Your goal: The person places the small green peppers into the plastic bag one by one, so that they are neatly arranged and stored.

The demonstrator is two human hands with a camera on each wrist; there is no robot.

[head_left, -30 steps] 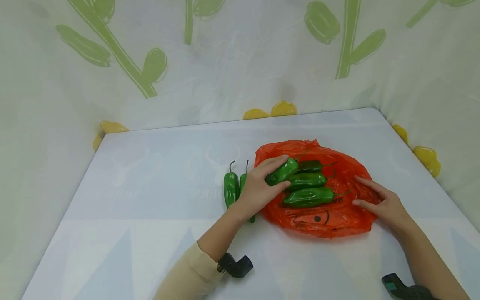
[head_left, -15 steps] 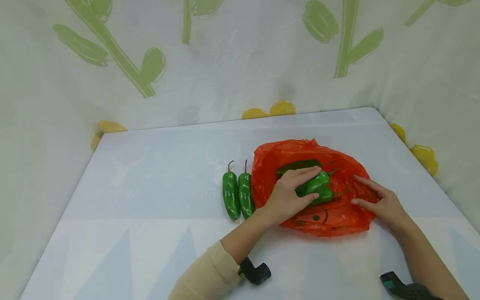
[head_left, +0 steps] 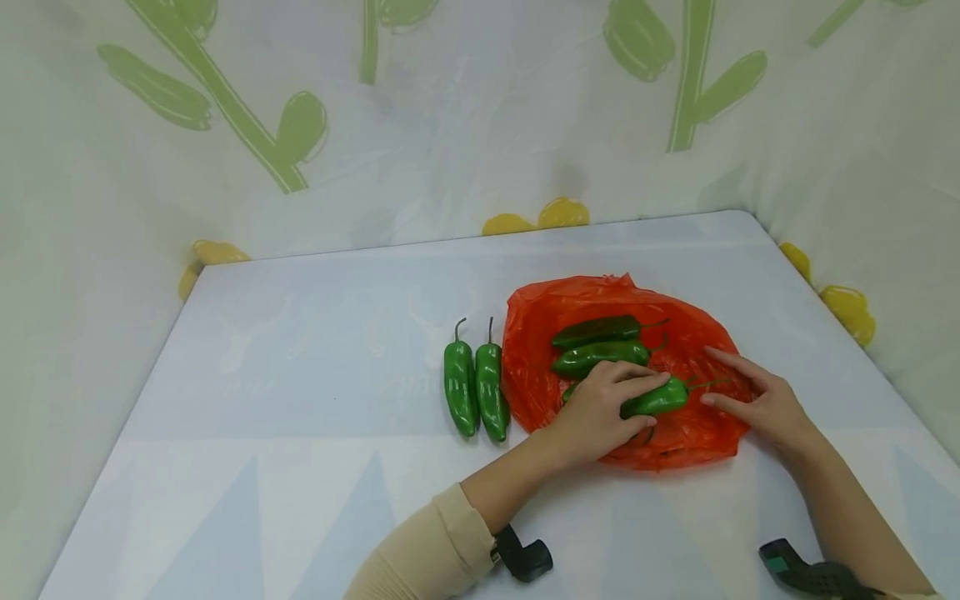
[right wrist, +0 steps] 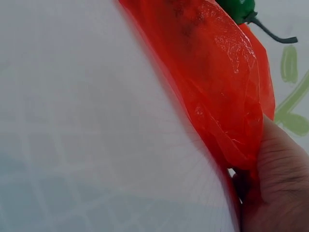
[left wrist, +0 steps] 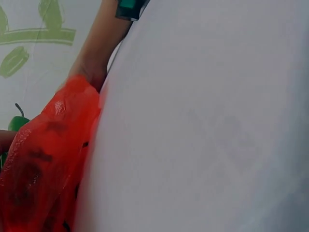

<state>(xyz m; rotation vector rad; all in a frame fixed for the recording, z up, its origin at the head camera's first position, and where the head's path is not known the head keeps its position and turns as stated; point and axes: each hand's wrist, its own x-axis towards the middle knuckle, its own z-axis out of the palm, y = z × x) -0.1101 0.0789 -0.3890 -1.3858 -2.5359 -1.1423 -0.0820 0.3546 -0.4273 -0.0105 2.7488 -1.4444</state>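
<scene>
A green chili pepper (head_left: pixel 656 398) is gripped between the thumb and fingers of my left hand (head_left: pixel 592 412), low over the red plastic bag (head_left: pixel 536 312). Behind that hand, a darker green pepper (head_left: pixel 596 332) and another green pepper (head_left: pixel 600 358) lie side by side on the bag. One more pepper is mostly hidden under the hand. At the bag's right side rests my right hand (head_left: pixel 772 412), thumb and fingers spread apart and touching the plastic. The right wrist view shows its thumb (right wrist: pixel 280 164) against the red bag (right wrist: pixel 212 82), with a pepper (right wrist: pixel 236 9) above.
Two green peppers, one (head_left: pixel 460 387) beside the other (head_left: pixel 491 392), lie stems away on the white table (head_left: pixel 300 358), just left of the bag. A pale curtain (head_left: pixel 480 125) with green plant prints hangs behind the table.
My left hand has carried the pepper rightward and toward the near side of the bag, across the other peppers. The two table peppers now show fully. My right hand has stayed in place.
</scene>
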